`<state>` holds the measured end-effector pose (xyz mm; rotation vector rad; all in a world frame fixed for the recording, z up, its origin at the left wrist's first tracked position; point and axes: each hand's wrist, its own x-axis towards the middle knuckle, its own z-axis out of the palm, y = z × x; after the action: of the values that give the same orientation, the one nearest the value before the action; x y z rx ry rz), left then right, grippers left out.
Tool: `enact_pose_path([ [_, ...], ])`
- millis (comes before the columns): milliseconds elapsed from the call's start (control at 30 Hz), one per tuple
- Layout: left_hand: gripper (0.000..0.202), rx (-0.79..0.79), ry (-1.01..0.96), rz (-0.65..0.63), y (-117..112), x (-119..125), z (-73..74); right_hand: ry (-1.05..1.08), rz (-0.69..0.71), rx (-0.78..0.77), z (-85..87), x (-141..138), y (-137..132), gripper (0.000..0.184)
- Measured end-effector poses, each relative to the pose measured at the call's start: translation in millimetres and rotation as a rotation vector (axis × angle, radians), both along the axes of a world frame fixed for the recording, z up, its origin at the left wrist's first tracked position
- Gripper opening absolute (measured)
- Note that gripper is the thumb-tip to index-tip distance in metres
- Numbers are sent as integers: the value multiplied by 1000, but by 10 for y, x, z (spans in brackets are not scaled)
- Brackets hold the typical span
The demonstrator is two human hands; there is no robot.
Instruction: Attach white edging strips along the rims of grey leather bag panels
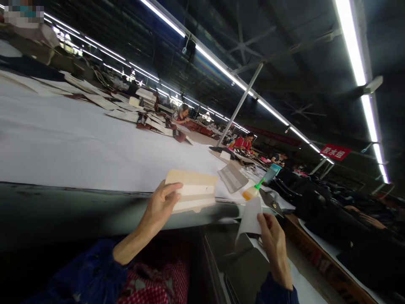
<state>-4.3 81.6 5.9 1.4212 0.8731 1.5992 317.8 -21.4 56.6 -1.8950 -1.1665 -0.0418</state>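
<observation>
My left hand (161, 204) grips the near end of a tan folded piece (194, 192) with pale strips on it, thumb on top, at the front edge of the long white table (79, 143). My right hand (274, 242) pinches a small white sheet (251, 215) and holds it upright below the table edge. Just beyond the sheet lies an orange glue bottle (252, 192) with a green nozzle. Both sleeves are dark blue.
A grey flat piece (233, 177) and a teal cup (271, 172) lie past the tan piece. Stacks of cut pieces (148, 114) crowd the far table. Other people in red (243, 142) work further down. A dark pile (316, 207) sits right.
</observation>
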Motion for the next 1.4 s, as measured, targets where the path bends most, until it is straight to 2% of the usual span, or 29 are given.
enact_pose_path([
  [100, 49, -24, 39, -74, -183, 94, 59, -157, 39, 181, -20, -616, -22, 53],
  [133, 53, -38, 50, -93, -246, 120, 85, -274, 90, 264, -61, -837, -18, 42],
  [200, 62, -78, 70, -140, -363, 158, 144, -672, 257, 448, -180, -1233, -1, 16],
  [267, 65, -79, 84, -182, -450, 174, 197, -863, 382, 511, -319, -1516, 20, 10],
  [333, 53, -21, 83, -225, -494, 177, 223, -909, 473, 506, -435, -1663, 36, 11],
  [433, 26, 145, 69, -239, -478, 176, 187, -791, 672, 398, -476, -1675, 31, 15],
  [500, 24, 208, 70, -217, -440, 179, 125, -667, 820, 322, -404, -1598, 12, 17],
  [533, 26, 213, 72, -208, -425, 183, 92, -640, 831, 328, -349, -1545, 3, 19],
  [567, 27, 203, 73, -208, -416, 187, 63, -663, 796, 364, -291, -1488, -3, 24],
  [633, 30, 170, 97, -226, -423, 195, 24, -782, 608, 488, -185, -1377, -5, 36],
  [700, 30, 138, 124, -239, -456, 200, 19, -897, 454, 531, -118, -1288, 4, 38],
  [733, 29, 129, 128, -245, -476, 200, 27, -930, 432, 535, -99, -1257, 9, 36],
  [833, 27, 134, 119, -251, -519, 181, 71, -927, 457, 566, -75, -1224, 4, 27],
  [967, 31, 196, 154, -177, -508, 146, 96, -895, 538, 568, -34, -1283, -38, 24],
  [1067, 30, 200, 146, -167, -486, 146, 73, -896, 592, 611, 6, -1350, -57, 30],
  [1200, 30, 162, 154, -239, -507, 162, 61, -980, 706, 600, 15, -1392, -53, 39],
  [1400, 28, 95, 135, -243, -528, 163, 21, -966, 625, 532, -11, -1320, -70, 30],
])
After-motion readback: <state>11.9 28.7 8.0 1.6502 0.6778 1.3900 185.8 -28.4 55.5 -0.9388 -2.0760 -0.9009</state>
